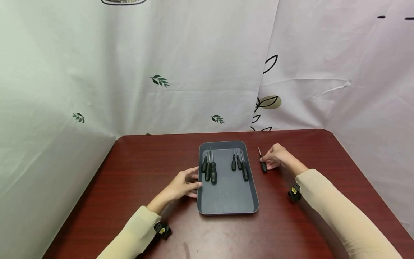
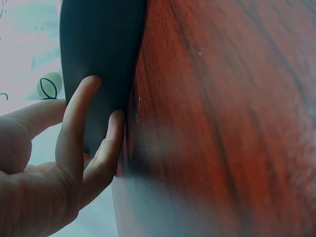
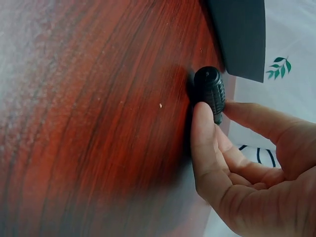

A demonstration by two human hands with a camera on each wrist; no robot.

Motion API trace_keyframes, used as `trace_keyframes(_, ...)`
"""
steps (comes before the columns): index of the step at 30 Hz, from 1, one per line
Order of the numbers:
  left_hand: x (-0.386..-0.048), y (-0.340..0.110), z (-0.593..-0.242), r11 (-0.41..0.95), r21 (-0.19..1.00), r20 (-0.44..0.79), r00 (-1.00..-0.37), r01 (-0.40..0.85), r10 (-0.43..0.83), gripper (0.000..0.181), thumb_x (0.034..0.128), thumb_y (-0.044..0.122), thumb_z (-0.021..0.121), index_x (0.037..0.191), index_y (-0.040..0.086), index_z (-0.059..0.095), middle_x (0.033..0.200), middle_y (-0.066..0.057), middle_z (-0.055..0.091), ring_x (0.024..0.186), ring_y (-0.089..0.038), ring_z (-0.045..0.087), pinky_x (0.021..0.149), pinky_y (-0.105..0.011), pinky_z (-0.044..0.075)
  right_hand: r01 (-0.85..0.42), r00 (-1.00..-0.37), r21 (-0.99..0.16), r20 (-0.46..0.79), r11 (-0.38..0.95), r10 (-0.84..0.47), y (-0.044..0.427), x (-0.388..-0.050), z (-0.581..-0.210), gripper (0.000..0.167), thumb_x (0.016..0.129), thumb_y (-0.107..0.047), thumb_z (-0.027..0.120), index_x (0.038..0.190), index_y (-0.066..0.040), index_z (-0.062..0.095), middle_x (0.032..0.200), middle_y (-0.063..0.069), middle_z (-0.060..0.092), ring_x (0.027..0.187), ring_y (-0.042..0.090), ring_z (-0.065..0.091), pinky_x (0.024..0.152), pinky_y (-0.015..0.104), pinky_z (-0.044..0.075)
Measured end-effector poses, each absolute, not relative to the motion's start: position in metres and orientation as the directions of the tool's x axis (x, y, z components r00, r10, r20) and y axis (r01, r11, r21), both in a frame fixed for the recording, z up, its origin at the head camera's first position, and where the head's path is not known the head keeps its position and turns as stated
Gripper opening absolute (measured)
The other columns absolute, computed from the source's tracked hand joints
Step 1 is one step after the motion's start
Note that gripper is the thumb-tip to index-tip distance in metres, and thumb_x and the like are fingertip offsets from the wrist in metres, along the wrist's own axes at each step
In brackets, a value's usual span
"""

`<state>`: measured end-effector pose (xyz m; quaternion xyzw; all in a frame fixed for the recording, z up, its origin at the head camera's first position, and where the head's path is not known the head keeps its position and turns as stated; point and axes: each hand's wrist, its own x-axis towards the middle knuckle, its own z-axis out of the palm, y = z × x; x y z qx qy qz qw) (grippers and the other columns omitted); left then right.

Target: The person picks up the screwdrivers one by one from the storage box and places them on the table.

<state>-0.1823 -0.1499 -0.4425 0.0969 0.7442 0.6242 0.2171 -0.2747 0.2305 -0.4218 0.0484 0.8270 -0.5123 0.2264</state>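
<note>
A grey rectangular tray [image 1: 227,198] lies on the table with black-handled screwdrivers in two groups of three: a left group [image 1: 213,174] and a right group [image 1: 244,172]. My left hand [image 1: 181,184] is at the tray's left side. In the left wrist view its fingers [image 2: 74,128] touch the tray's dark outer wall [image 2: 101,44], fairly straight. Right of the tray, my right hand [image 1: 277,157] pinches a small black-handled screwdriver [image 1: 263,167], its shaft pointing toward the back. The right wrist view shows the ridged handle [image 3: 210,86] between thumb and fingers, close above or on the table.
The dark red wooden table [image 1: 145,154] extends around the tray on all sides. White cloth [image 1: 194,54] with leaf prints hangs behind the table and at both sides. Each sleeve cuff carries a small black camera, such as the left one [image 1: 162,230].
</note>
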Motion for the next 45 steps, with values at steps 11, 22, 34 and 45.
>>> trace_keyframes(11,-0.184,-0.149,-0.443,0.195,0.972,-0.201,-0.886,-0.129,0.417,0.069,0.0968,-0.003,0.062,0.155,-0.004,0.025,0.132,-0.035,0.049,0.098,-0.037,0.068,0.071,-0.045,0.063,0.312,-0.895,-0.823,-0.423,0.474,-0.145,0.235,-0.273,-0.42,0.022,0.091,-0.005,0.071,0.097,0.014,0.062,0.074,0.013,0.063,0.056,0.015,0.066,0.06,0.034,0.063)
trace_keyframes(22,-0.185,-0.149,-0.442,0.191,0.973,-0.197,-0.888,-0.126,0.416,0.069,0.0968,-0.003,0.062,0.155,-0.004,0.025,0.132,-0.035,0.048,0.099,-0.037,0.068,0.071,-0.045,0.063,0.317,-0.894,-0.837,-0.42,0.446,-0.153,0.239,-0.272,-0.417,0.028,0.095,-0.008,0.067,0.105,0.017,0.06,0.072,0.013,0.063,0.056,0.015,0.066,0.062,0.034,0.063)
trace_keyframes(34,-0.184,-0.151,-0.442,0.192,0.971,-0.21,-0.887,-0.141,0.411,0.07,0.0969,-0.002,0.062,0.155,-0.004,0.025,0.133,-0.035,0.047,0.1,-0.038,0.067,0.071,-0.045,0.063,0.299,-0.907,-0.864,-0.389,0.406,-0.161,0.238,-0.27,-0.405,0.029,0.096,-0.008,0.066,0.108,0.019,0.061,0.066,0.007,0.062,0.057,0.012,0.066,0.064,0.035,0.063)
trace_keyframes(45,-0.183,-0.152,-0.442,0.188,0.973,-0.201,-0.885,-0.132,0.419,0.069,0.0969,-0.002,0.062,0.155,-0.005,0.025,0.132,-0.036,0.047,0.098,-0.038,0.068,0.071,-0.046,0.062,0.255,-0.922,-0.888,-0.343,0.383,-0.182,0.227,-0.268,-0.397,0.037,0.096,-0.009,0.066,0.114,0.022,0.06,0.071,0.012,0.069,0.056,0.014,0.068,0.065,0.038,0.063)
